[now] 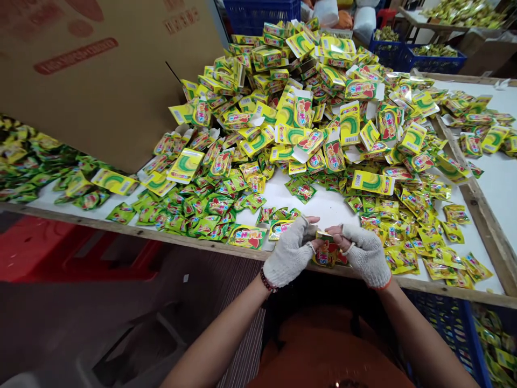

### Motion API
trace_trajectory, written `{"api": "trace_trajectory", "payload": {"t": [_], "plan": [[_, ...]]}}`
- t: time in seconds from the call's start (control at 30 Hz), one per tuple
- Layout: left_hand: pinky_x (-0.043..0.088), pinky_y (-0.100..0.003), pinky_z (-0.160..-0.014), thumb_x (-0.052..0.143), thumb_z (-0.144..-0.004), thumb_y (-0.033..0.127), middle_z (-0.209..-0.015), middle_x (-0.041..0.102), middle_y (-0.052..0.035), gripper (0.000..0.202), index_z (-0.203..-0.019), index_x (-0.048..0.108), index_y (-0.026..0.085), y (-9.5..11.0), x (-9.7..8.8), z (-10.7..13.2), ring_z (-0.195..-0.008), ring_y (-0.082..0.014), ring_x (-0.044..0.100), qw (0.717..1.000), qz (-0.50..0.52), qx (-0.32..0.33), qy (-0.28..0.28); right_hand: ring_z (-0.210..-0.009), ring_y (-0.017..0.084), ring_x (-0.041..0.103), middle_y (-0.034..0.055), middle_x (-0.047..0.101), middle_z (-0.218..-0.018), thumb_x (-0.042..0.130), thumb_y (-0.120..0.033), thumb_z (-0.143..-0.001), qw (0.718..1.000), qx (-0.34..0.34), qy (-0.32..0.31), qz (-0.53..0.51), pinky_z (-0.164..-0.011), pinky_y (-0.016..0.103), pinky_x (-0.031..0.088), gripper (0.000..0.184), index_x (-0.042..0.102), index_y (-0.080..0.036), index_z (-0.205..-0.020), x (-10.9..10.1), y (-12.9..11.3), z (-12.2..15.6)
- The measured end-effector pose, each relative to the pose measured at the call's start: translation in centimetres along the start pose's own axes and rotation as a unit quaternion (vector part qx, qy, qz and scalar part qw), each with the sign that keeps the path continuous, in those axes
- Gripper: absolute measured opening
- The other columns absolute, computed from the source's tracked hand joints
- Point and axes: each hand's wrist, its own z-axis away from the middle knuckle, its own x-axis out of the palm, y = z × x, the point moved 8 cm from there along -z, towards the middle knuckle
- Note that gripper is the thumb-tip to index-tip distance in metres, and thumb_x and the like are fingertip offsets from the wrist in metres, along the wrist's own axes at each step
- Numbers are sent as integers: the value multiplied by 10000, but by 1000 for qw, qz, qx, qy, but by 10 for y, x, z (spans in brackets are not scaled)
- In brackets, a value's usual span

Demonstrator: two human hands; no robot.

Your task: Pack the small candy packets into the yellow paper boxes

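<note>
Both my hands wear white knit gloves with bare fingertips, and they meet at the table's front edge. My left hand (287,254) grips the left side of a small candy box (324,250) printed yellow, green and red. On its other side, my right hand (367,254) pinches the box near its top end. The box stands tilted, and my fingers partly cover its top. Close to my left hand lie flat candy boxes (247,237) and green candy sachets (216,207). Yellow sachets (404,237) spread to the right of my right hand.
A large heap of candy boxes (299,108) fills the table's back. A big brown carton (121,81) stands at left, over more sachets. Wooden strips (490,231) border the white tabletop. A red stool (60,250) is below left, a blue crate (444,323) below right.
</note>
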Motion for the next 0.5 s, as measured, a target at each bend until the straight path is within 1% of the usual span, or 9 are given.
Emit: {"api": "trace_trajectory", "payload": {"t": [0.07, 0.1, 0.17, 0.23, 0.3, 0.4, 0.47, 0.5], "plan": [[547, -300, -838, 648, -842, 250, -997, 704, -66, 311, -1135, 593, 161, 7, -2, -1, -921, -172, 674, 999, -36, 20, -12, -884, 201, 714, 42, 769, -951, 599, -304, -934, 1000, -6, -23, -12, -787, 290, 553, 190, 762, -211, -964, 1, -6, -1], [540, -297, -844, 645, -848, 265, -993, 708, -63, 259, -1083, 622, 159, 12, -3, -2, -918, -170, 671, 998, -58, 29, -19, -873, 194, 713, 38, 768, -942, 607, -296, -928, 999, -1, -37, -13, -777, 281, 552, 182, 761, -209, -969, 2, -7, -2], [530, -275, -797, 623, -875, 308, -915, 712, -44, 188, -977, 661, 155, 22, -3, -2, -852, -156, 660, 993, -104, 42, -34, -776, 166, 695, 19, 754, -849, 603, -294, -929, 999, 13, -52, -8, -695, 249, 538, 182, 758, -201, -946, 2, -9, -4], [516, -255, -737, 590, -900, 343, -841, 701, -32, 211, -914, 675, 150, 30, -3, -3, -787, -143, 639, 990, -128, 45, -47, -700, 144, 663, 3, 726, -760, 589, -303, -936, 998, 20, -56, 1, -634, 227, 515, 203, 756, -193, -898, 0, -12, -5], [511, -248, -707, 578, -903, 352, -843, 697, -35, 233, -926, 678, 144, 34, -4, -3, -770, -141, 628, 990, -122, 36, -55, -678, 139, 646, -1, 712, -734, 600, -313, -927, 998, 25, -52, 8, -613, 219, 505, 206, 753, -185, -875, -1, -14, -6], [506, -249, -686, 597, -880, 334, -850, 698, -36, 214, -942, 678, 146, 34, -6, -4, -761, -146, 624, 991, -120, 17, -52, -679, 144, 650, 4, 719, -750, 621, -305, -908, 998, 44, -53, 11, -601, 219, 511, 184, 751, -175, -905, 0, -13, -4], [499, -244, -668, 592, -886, 317, -814, 697, -26, 186, -904, 684, 157, 33, -6, -4, -739, -144, 624, 990, -135, 17, -47, -686, 153, 667, 8, 730, -758, 619, -293, -906, 998, 47, -52, 7, -618, 232, 532, 178, 753, -177, -920, 1, -11, -2], [497, -242, -664, 583, -897, 310, -794, 695, -23, 181, -885, 688, 162, 33, -7, -4, -730, -141, 624, 988, -148, 27, -42, -699, 161, 679, 12, 737, -769, 616, -286, -906, 998, 42, -46, 9, -638, 245, 547, 175, 756, -183, -926, 1, -10, -1]]}}
